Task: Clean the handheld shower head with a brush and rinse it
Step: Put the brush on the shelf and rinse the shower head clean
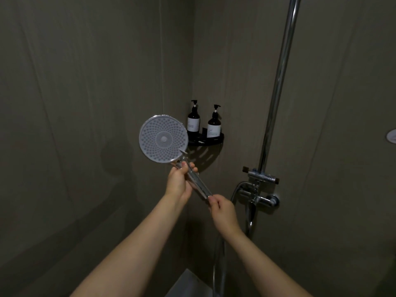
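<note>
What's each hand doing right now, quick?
Left hand: grips the shower head by the top of its handle.
Right hand: pinches the lower end of the same handle.

You face the corner of a dim shower stall with grey-brown panelled walls [85, 82], streaked faintly and meeting at a vertical seam. A black corner shelf [206, 141] is fixed in that corner. On it you see two dark pump bottles with white labels: the taller-standing one [193, 120] at the shelf's left, the other [213, 124] at its right. Right of the shelf a chrome riser pipe [278, 82] runs up the wall from a chrome mixer valve [260, 195] below shelf level. Light is low.
</note>
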